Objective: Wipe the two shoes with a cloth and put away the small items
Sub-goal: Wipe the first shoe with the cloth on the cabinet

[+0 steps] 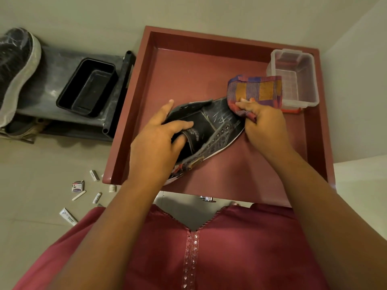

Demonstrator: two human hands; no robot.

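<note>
A black lace-up shoe [211,122] lies on its side on the dark red tray table [188,80]. My left hand [159,143] grips it at the opening, fingers curled inside. My right hand [263,124] holds a checked purple, orange and red cloth [255,91] against the toe end of the shoe. A second dark shoe with a pale sole [16,65] rests on a grey rack at the far left. Several small items lie on the floor at the lower left, among them a small box [78,186] and a white tube [68,216].
A clear plastic box [295,78] stands at the table's right side, just behind the cloth. A black rectangular tub [88,86] sits on the grey rack [52,65] to the table's left. Pale floor surrounds the table. My red garment fills the bottom of the view.
</note>
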